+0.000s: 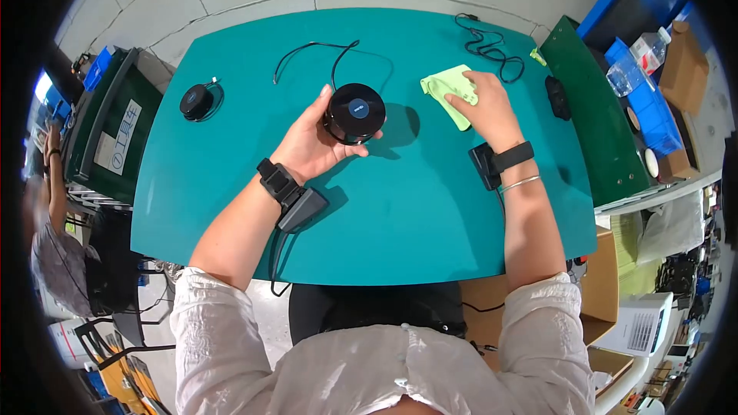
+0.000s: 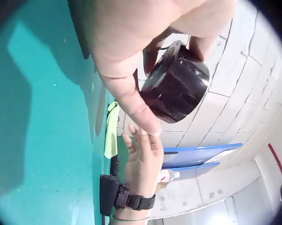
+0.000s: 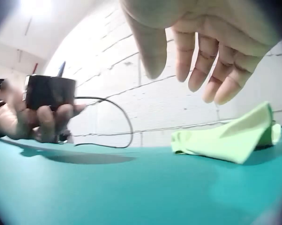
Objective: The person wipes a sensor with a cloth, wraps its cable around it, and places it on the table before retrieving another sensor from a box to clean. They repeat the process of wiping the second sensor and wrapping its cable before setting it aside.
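Note:
The left hand grips a round black device with a blue label on top, held above the table; its fingers curl round the dark casing in the left wrist view. A black cable runs from the device. Over a light green cloth is the right hand, fingers extended. The right wrist view shows a gap between the right hand and the crumpled cloth lying on the table.
On the teal table, a smaller black round device lies at left, a coiled black cable at back right, and a black object near the right edge. Beyond are a green panel and blue bins.

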Demonstrator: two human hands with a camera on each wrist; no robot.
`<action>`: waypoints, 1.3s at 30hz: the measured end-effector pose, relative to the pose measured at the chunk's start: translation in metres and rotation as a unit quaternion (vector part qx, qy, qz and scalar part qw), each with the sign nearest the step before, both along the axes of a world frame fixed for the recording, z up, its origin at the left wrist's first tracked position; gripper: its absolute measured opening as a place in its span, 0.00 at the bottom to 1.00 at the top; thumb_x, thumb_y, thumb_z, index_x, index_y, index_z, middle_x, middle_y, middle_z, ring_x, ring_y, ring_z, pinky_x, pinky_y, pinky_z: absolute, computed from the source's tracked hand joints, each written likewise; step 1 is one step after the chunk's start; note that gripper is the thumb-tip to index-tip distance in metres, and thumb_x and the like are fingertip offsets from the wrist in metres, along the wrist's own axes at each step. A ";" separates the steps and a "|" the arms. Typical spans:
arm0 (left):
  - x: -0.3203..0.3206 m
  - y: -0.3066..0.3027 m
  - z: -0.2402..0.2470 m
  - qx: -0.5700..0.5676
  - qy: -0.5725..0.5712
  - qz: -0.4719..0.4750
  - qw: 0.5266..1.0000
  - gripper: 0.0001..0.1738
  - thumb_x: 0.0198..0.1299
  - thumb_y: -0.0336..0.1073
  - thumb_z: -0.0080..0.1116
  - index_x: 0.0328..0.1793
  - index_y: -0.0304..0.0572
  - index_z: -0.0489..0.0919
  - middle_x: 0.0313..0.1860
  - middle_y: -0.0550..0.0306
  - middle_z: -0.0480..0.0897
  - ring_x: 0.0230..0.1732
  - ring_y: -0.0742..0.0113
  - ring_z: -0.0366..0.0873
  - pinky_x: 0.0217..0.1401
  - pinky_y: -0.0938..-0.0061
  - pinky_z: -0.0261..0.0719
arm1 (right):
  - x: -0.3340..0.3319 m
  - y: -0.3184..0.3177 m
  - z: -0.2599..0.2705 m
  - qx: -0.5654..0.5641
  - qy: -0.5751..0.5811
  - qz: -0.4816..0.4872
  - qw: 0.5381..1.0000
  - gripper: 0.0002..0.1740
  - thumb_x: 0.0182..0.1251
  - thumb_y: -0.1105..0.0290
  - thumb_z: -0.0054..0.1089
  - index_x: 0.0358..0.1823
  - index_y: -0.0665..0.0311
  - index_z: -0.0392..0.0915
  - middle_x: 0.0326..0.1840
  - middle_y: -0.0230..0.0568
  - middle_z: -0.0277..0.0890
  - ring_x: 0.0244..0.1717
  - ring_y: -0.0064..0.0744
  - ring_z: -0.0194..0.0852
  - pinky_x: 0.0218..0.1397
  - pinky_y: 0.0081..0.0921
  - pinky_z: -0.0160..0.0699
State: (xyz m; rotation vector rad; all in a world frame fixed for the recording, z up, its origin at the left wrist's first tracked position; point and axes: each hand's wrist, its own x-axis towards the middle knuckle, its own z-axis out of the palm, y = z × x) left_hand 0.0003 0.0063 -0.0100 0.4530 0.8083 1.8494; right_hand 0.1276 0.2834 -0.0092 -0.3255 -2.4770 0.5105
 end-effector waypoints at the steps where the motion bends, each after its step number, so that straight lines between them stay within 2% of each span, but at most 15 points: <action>1: 0.000 0.000 0.000 -0.005 0.010 0.001 1.000 0.39 0.72 0.65 0.35 0.70 0.36 0.66 0.59 0.32 0.76 0.50 0.46 0.80 0.36 0.66 0.88 | 0.000 0.005 -0.004 0.079 -0.018 -0.029 0.996 0.20 0.62 0.62 0.65 0.53 0.64 0.79 0.49 0.49 0.79 0.48 0.47 0.78 0.52 0.39 0.79; 5: -0.002 -0.002 -0.002 -0.016 -0.005 -0.001 1.000 0.40 0.72 0.65 0.35 0.70 0.36 0.67 0.59 0.32 0.76 0.50 0.46 0.80 0.36 0.66 0.88 | -0.002 0.009 0.001 0.005 -0.066 0.023 0.998 0.12 0.65 0.65 0.61 0.39 0.68 0.82 0.29 0.46 0.80 0.43 0.44 0.80 0.46 0.38 0.78; 10: 0.002 -0.001 0.002 -0.012 -0.006 -0.012 1.000 0.40 0.71 0.67 0.34 0.69 0.37 0.67 0.58 0.33 0.77 0.48 0.46 0.81 0.35 0.65 0.87 | -0.002 -0.042 0.025 -0.320 0.024 0.073 0.944 0.10 0.68 0.67 0.59 0.38 0.68 0.78 0.30 0.43 0.79 0.37 0.37 0.78 0.44 0.28 0.76; 12: 0.002 -0.002 -0.001 0.004 -0.006 -0.032 0.999 0.39 0.72 0.67 0.34 0.69 0.38 0.68 0.57 0.37 0.78 0.49 0.47 0.81 0.37 0.63 0.88 | 0.005 -0.082 0.040 -0.426 0.085 0.188 0.881 0.09 0.68 0.67 0.59 0.39 0.67 0.76 0.36 0.43 0.79 0.39 0.38 0.76 0.45 0.29 0.75; 16: 0.017 -0.004 0.019 -0.043 -0.169 0.036 0.984 0.34 0.75 0.61 0.33 0.69 0.41 0.67 0.57 0.46 0.79 0.49 0.52 0.83 0.38 0.59 0.88 | 0.015 -0.150 0.040 -0.082 0.056 0.299 0.949 0.09 0.65 0.68 0.60 0.40 0.65 0.75 0.58 0.46 0.74 0.51 0.47 0.77 0.54 0.37 0.77; 17: 0.014 -0.005 0.014 -0.034 -0.124 0.023 0.991 0.33 0.75 0.61 0.32 0.68 0.41 0.68 0.54 0.46 0.80 0.45 0.52 0.83 0.35 0.60 0.86 | 0.018 -0.159 0.040 -0.017 0.037 0.290 0.956 0.18 0.64 0.66 0.61 0.51 0.67 0.73 0.67 0.50 0.68 0.56 0.52 0.76 0.59 0.41 0.75; 22: 0.011 -0.006 0.003 0.001 0.025 -0.055 0.998 0.34 0.76 0.61 0.25 0.64 0.40 0.70 0.46 0.47 0.80 0.32 0.54 0.81 0.28 0.63 0.82 | 0.004 -0.145 0.038 0.052 0.004 0.205 0.977 0.38 0.67 0.59 0.59 0.72 0.72 0.57 0.73 0.61 0.58 0.67 0.55 0.67 0.66 0.40 0.71; 24: 0.008 -0.005 -0.002 0.092 -0.010 -0.072 0.993 0.38 0.74 0.65 0.26 0.69 0.42 0.68 0.52 0.49 0.80 0.42 0.53 0.82 0.40 0.58 0.84 | 0.010 -0.142 0.041 -0.114 -0.014 0.256 0.960 0.38 0.70 0.56 0.55 0.73 0.73 0.56 0.74 0.65 0.55 0.72 0.58 0.59 0.71 0.40 0.66; 26: 0.025 0.001 0.024 -0.019 -0.035 0.120 0.992 0.37 0.74 0.65 0.28 0.71 0.42 0.67 0.61 0.46 0.77 0.56 0.52 0.79 0.59 0.56 0.80 | 0.015 -0.151 0.037 0.059 0.001 0.247 0.967 0.36 0.73 0.58 0.53 0.72 0.75 0.56 0.75 0.68 0.52 0.76 0.65 0.49 0.76 0.45 0.58; 27: 0.023 -0.003 0.023 0.015 -0.015 0.090 0.996 0.38 0.74 0.65 0.31 0.73 0.42 0.66 0.68 0.46 0.72 0.68 0.52 0.71 0.72 0.57 0.70 | 0.018 -0.158 0.039 0.052 -0.007 0.280 0.958 0.36 0.73 0.58 0.53 0.72 0.75 0.55 0.75 0.68 0.52 0.77 0.64 0.48 0.76 0.45 0.57; 29: 0.018 -0.007 0.022 -0.018 -0.016 0.083 0.996 0.40 0.73 0.67 0.29 0.73 0.43 0.66 0.66 0.48 0.73 0.67 0.53 0.71 0.70 0.55 0.70 | 0.022 -0.169 0.034 0.074 -0.029 0.303 0.950 0.37 0.73 0.57 0.52 0.73 0.75 0.53 0.76 0.67 0.51 0.78 0.63 0.47 0.77 0.46 0.56; 33: 0.029 0.000 0.016 -0.049 0.026 0.105 0.993 0.34 0.75 0.61 0.31 0.72 0.45 0.66 0.64 0.51 0.74 0.64 0.55 0.73 0.66 0.57 0.73 | 0.005 -0.150 0.025 -0.036 -0.006 0.273 0.961 0.38 0.75 0.55 0.48 0.75 0.75 0.49 0.77 0.66 0.48 0.78 0.62 0.46 0.77 0.44 0.56; 36: 0.032 -0.002 0.021 -0.018 0.075 0.040 0.996 0.29 0.70 0.43 0.52 0.74 0.46 0.60 0.64 0.57 0.70 0.63 0.60 0.71 0.67 0.54 0.71 | 0.001 -0.126 0.028 -0.327 -0.036 0.286 0.900 0.30 0.77 0.59 0.47 0.72 0.70 0.60 0.66 0.58 0.69 0.64 0.52 0.71 0.63 0.36 0.72; 37: 0.030 -0.002 0.021 -0.036 0.111 0.046 0.992 0.30 0.68 0.40 0.56 0.73 0.45 0.61 0.66 0.57 0.69 0.64 0.61 0.70 0.67 0.55 0.71 | -0.001 -0.122 0.020 -0.367 -0.005 0.257 0.894 0.23 0.76 0.62 0.48 0.66 0.67 0.68 0.57 0.52 0.76 0.55 0.45 0.78 0.56 0.33 0.75; 39: 0.028 -0.003 0.020 -0.050 0.142 0.053 0.987 0.32 0.66 0.38 0.59 0.73 0.44 0.61 0.67 0.57 0.67 0.65 0.62 0.70 0.67 0.55 0.72 | 0.001 -0.123 0.020 -0.357 0.016 0.223 0.907 0.20 0.76 0.63 0.50 0.61 0.69 0.72 0.56 0.50 0.76 0.56 0.46 0.77 0.56 0.33 0.75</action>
